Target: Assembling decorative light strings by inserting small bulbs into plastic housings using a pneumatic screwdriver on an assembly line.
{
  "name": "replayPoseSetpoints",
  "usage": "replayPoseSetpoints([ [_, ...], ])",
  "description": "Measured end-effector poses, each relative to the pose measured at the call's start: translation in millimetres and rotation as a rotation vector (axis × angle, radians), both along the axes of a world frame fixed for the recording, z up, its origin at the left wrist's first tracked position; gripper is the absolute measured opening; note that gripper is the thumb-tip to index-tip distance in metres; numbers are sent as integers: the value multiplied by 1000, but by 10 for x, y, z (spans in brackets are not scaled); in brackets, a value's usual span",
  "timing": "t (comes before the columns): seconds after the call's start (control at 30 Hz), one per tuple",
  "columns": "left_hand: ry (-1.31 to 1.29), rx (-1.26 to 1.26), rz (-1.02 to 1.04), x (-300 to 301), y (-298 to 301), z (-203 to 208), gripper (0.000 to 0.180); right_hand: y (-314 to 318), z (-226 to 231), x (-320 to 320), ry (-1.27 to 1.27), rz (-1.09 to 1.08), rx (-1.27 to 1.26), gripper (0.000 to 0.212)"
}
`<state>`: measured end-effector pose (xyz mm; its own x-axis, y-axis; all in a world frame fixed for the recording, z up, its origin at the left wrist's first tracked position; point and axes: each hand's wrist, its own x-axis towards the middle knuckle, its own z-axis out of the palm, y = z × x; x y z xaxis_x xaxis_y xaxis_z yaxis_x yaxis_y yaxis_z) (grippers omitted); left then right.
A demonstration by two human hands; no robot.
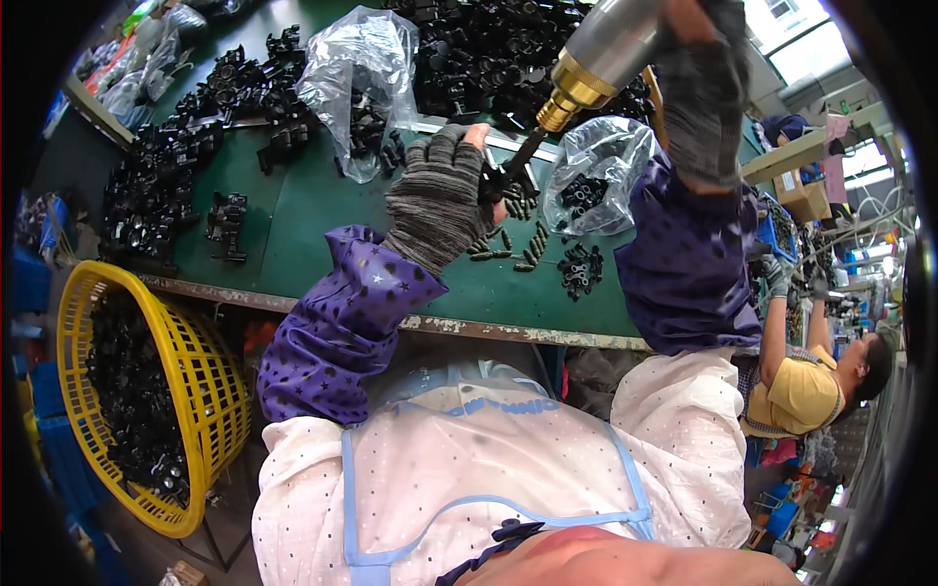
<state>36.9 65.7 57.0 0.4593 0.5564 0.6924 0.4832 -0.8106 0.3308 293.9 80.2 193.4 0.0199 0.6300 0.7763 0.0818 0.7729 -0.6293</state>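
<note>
My left hand (430, 195), in a grey striped glove with bare fingertips, is closed around a small black plastic part (496, 186) on the green table. My right hand (702, 98), in a similar glove and partly blurred, grips a power screwdriver (606, 49) with a silver body and brass-coloured nose. Its dark bit points down at the part; whether the tip touches cannot be made out. Close by my left fingers lie several small dark green pins (534, 249). Small black link-shaped pieces (581, 271) form a little pile nearer the table's front edge.
Two clear plastic bags (362, 68) (611, 161) with black pieces flank my hands. Heaps of black parts (151, 186) cover the table's left and back. A yellow basket (210, 381) of black parts stands below on the left. A person in yellow (801, 386) works at the right.
</note>
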Motion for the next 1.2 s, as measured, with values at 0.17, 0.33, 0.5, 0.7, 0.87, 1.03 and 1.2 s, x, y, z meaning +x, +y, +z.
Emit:
replayPoseSetpoints([
  [0.17, -29, -14, -1, -47, -23, 12, 78, 144, 187, -827, 224, 757, -401, 46],
  [0.33, -58, -7, 33, -87, 15, -43, 77, 16, 119, -950, 413, 849, -422, 32],
  [0.5, -64, -40, -8, -122, -13, -114, 75, 4, -3, -955, 342, 609, -386, 38],
  [0.7, -59, -28, -25, -84, -27, -95, 76, -43, 10, -949, 352, 583, -391, 37],
  [0.87, -56, -38, -13, -101, -19, -105, 76, -31, 1, -952, 356, 599, -390, 37],
  [1.03, -46, -68, 4, -106, -54, -109, 76, -95, 31, -1020, 485, 706, -433, 36],
  [1.2, -44, -103, -26, -107, -76, -150, 75, 32, -145, -893, 392, 746, -440, 34],
])
